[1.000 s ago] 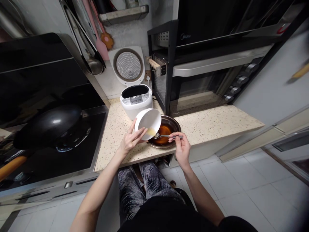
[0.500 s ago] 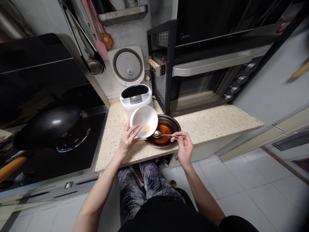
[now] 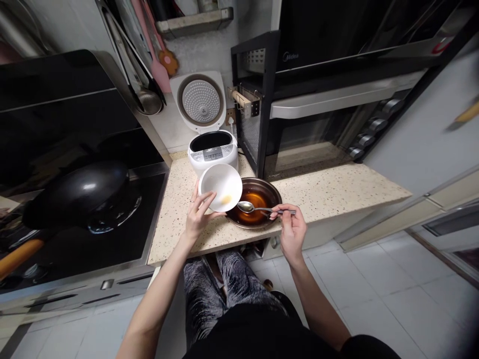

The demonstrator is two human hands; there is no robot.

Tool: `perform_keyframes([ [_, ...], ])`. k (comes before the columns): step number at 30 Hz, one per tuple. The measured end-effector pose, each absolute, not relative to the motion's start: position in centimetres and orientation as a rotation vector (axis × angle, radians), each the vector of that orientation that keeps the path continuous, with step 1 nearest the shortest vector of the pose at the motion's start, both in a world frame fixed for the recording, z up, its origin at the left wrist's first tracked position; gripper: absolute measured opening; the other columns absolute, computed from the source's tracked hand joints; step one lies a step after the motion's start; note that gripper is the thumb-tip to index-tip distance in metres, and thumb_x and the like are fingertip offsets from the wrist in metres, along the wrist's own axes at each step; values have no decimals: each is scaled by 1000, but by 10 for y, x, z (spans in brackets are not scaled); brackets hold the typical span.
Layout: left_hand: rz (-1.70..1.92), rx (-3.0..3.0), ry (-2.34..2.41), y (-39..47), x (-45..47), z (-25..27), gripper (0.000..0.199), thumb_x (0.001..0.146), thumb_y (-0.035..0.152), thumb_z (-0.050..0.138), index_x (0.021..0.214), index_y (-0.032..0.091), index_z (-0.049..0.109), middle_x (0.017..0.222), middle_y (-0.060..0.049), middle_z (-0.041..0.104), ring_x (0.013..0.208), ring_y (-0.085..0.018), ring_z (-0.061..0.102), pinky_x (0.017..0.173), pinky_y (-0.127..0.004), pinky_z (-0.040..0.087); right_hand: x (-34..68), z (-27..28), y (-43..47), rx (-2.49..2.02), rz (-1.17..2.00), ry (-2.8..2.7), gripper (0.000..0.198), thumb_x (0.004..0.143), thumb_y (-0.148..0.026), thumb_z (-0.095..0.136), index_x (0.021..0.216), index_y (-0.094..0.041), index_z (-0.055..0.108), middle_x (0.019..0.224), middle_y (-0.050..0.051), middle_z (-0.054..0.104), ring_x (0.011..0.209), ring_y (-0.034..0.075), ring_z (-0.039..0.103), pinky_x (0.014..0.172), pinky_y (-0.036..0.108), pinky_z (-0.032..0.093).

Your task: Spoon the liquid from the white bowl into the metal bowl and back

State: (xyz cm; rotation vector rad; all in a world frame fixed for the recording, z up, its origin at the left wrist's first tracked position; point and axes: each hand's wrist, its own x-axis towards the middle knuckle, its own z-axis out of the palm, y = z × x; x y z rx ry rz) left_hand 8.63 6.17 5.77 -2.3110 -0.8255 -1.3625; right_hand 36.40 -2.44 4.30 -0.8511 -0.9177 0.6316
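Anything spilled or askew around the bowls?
Nothing stands out. The white bowl is tilted, but the left hand holds it; the right hand holds the spoon over the metal bowl. I see no spill on the speckled counter, though small drops could hide.

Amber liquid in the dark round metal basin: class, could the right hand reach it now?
Probably yes: the right hand holds a silver metal spoon over the basin; the round white bowl covers only its left side, leaving amber liquid exposed.

1. Pale speckled counter [image 3: 322, 192], right below the left fingers [image 3: 204, 202].
2. Kinda grubby grey wall [image 3: 200, 52] beyond them, shelf [image 3: 196, 23] up high.
3. Light tile floor [image 3: 366, 289], well below and right of the right fingers [image 3: 286, 207].
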Motion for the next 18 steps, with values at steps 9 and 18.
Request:
perform_keyframes([
  [9,-1592,-2192,-1044,50,84,54,75,78,41,90,146,30,60,125,-9,71,117,-30,71,119,-62,48,366,45,-20,-862,591,-899,17,104,-37,57,101,-22,66,92,3,72,73,14,68,72,30,58],
  [18,-2089,-2036,-1580,17,70,50,61,77,48,90,131,29,72,127,-9,61,126,-26,62,91,-36,65,365,47,-17,-938,409,-1032,16,105,-32,53,103,-22,65,94,4,73,74,15,70,71,30,60],
])
